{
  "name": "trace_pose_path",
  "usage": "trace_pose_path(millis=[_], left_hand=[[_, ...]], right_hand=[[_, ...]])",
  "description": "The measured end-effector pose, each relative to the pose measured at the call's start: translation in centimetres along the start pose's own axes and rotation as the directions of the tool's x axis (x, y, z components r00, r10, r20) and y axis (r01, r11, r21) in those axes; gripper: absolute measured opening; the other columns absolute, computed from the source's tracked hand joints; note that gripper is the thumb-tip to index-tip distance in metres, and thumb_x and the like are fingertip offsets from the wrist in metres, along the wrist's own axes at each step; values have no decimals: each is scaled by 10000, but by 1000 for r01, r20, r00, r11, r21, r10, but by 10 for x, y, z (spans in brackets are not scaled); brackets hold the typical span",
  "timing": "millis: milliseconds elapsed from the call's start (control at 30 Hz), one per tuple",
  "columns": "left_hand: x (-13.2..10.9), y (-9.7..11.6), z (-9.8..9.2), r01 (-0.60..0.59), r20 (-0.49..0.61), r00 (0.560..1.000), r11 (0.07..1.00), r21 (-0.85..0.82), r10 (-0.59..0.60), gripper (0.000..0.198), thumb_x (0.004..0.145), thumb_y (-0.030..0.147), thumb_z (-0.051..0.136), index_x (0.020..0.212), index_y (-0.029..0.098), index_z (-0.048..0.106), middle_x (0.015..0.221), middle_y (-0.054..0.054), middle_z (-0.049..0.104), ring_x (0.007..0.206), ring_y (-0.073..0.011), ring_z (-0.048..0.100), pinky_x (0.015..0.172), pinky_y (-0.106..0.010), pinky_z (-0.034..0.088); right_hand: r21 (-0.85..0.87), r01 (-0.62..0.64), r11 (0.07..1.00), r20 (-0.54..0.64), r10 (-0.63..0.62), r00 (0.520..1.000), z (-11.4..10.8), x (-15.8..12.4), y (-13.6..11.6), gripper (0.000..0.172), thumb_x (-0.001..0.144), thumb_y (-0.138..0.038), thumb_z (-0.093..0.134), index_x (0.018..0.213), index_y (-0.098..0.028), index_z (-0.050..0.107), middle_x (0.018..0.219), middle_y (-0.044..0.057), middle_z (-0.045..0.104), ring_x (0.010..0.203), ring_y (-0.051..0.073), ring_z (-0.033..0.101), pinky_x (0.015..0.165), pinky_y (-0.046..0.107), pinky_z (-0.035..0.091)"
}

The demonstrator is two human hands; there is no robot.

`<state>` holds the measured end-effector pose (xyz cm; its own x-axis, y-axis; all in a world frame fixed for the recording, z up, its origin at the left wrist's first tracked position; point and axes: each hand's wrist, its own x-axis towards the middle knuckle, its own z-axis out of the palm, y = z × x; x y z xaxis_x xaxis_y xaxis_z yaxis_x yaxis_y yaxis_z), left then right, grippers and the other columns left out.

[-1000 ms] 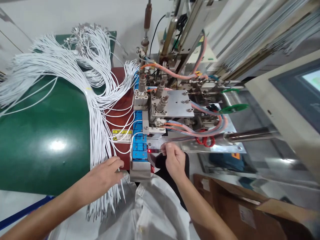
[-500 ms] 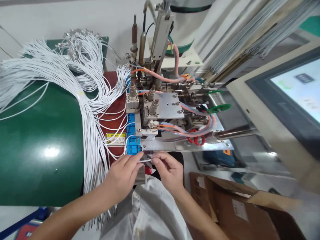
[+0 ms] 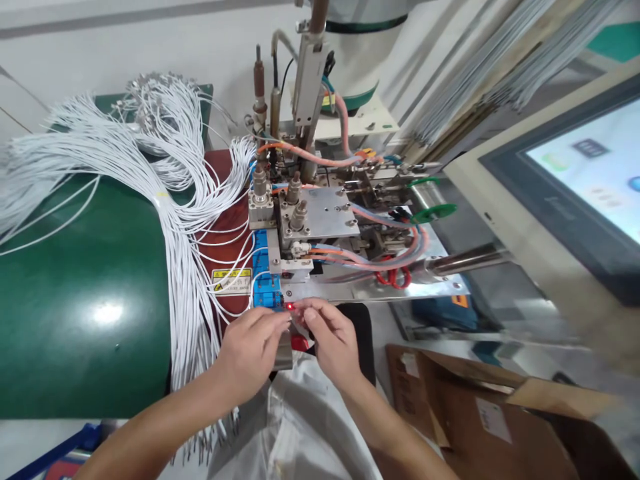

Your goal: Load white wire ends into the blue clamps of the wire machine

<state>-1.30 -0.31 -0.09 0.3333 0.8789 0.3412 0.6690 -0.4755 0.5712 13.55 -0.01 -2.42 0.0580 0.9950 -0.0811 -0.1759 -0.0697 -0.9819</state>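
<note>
In front of the machine's near edge, my left hand (image 3: 254, 347) is closed in a pinch on a white cable, which its fingers almost wholly cover. My right hand (image 3: 331, 339) faces it a short gap away, thumb and fingers pressed together; whatever lies in that pinch is too small to make out. Just beyond the fingertips is a blue fixture block (image 3: 267, 293) with white cables running into its left side. A small red light (image 3: 289, 307) glows at the block's corner, between my two hands.
A thick bundle of white cables (image 3: 183, 300) hangs over a green padded surface (image 3: 90, 313) at left. Metal cylinders and a flat plate (image 3: 323, 212) top the machine. A screen panel (image 3: 585, 167) juts in at right, above an open cardboard box (image 3: 465, 413).
The stretch of white cable visible between my hands is now mostly hidden by fingers. My right hand has tilted slightly, and the red light now shows. The view has shifted a little.
</note>
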Motion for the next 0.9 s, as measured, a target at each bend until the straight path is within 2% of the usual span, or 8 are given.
trace_pose_path(millis=[100,200,367,467,667,733,800,900], left_hand=[[1,0,0,275,83,961,935,-225,-262,167,869,195,484,891,174,648,805,-28,653,689,-112,616,653,-212,508],[2,0,0,392,166,919,867,-307,-357,170,858,207,482,855,171,649,737,-14,626,626,-107,590,613,-213,492],[2,1,1,458,209,889,808,-371,-408,170,852,215,471,820,165,630,704,-4,612,605,-110,575,604,-219,481],[1,2,3,488,191,872,781,-390,-450,157,851,228,476,813,167,614,704,-1,613,625,-114,574,611,-218,479],[-2,3,6,465,130,882,796,-387,-452,156,849,240,483,854,165,619,776,-22,635,708,-128,590,674,-229,476],[-1,3,3,458,141,888,804,-379,-439,156,842,230,485,858,164,626,780,-25,637,701,-128,592,673,-230,473],[3,1,-3,461,207,887,815,-352,-412,156,836,217,486,837,167,634,758,-16,633,675,-120,586,655,-221,463],[11,-2,-16,440,354,874,853,-282,-333,164,824,178,483,795,181,644,727,8,627,669,-107,573,638,-198,434]], right_hand=[[-3,58,998,35,-58,998,0,4,0,72,749,-227,614,772,-201,677,753,31,630,702,144,594,646,261,481],[-64,112,992,52,-109,993,2,6,0,55,738,-186,613,707,-197,658,719,26,610,691,149,585,644,274,473],[-161,137,978,63,-128,990,7,6,-1,93,762,-190,573,676,-191,608,688,20,580,655,145,557,608,276,455],[-189,137,972,18,-136,991,12,4,1,107,771,-191,557,666,-192,575,674,12,555,641,137,538,598,269,449],[-254,201,946,-75,-226,971,23,0,4,117,775,-148,521,667,-191,535,667,2,526,631,130,525,598,262,443],[-305,281,910,-9,-298,954,20,3,1,99,765,-141,528,681,-191,543,687,10,534,651,136,530,605,262,442],[-339,345,875,109,-328,938,12,9,-6,87,753,-141,546,681,-189,546,686,13,538,642,135,527,589,253,435],[-375,379,846,326,-262,908,-3,18,-19,107,754,-141,558,657,-185,545,645,3,534,603,123,512,561,239,416]])
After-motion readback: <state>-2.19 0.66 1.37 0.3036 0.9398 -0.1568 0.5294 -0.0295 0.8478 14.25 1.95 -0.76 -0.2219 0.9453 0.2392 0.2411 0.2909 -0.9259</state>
